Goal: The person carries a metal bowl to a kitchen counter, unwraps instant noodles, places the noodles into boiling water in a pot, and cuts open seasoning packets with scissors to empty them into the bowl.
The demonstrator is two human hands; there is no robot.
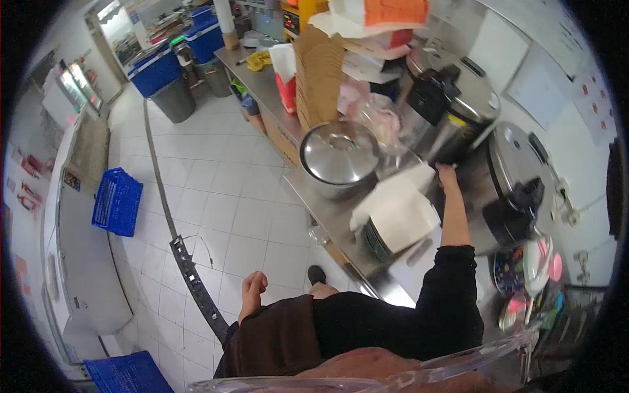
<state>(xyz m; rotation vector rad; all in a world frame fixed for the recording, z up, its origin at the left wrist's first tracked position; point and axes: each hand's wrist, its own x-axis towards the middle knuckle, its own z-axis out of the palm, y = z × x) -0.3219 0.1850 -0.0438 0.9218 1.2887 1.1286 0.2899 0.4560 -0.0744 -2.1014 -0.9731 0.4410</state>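
My right hand (447, 175) reaches over the steel counter (308, 196) into the space between two large steel cookers. Its fingers look curled, partly hidden, and I cannot make out what they hold. Beside it stands the nearer cooker (508, 170) with a black latch, and behind it the farther cooker (468, 92). White card sheets (400, 213) lie over a dark container (375, 241) just left of my forearm. A steel pot with a shiny lid (339, 154) sits further left. My left hand (253, 293) hangs low over the floor, fingers curled with nothing visible in them.
Stacked brown cardboard trays (319, 78) stand behind the lidded pot, next to crumpled clear plastic bags (377, 118). A blue crate (118, 202) and a dark floor strip (196, 285) are on the tiles. Grey bins (173, 101) stand further back; a white chest unit (95, 262) lines the left.
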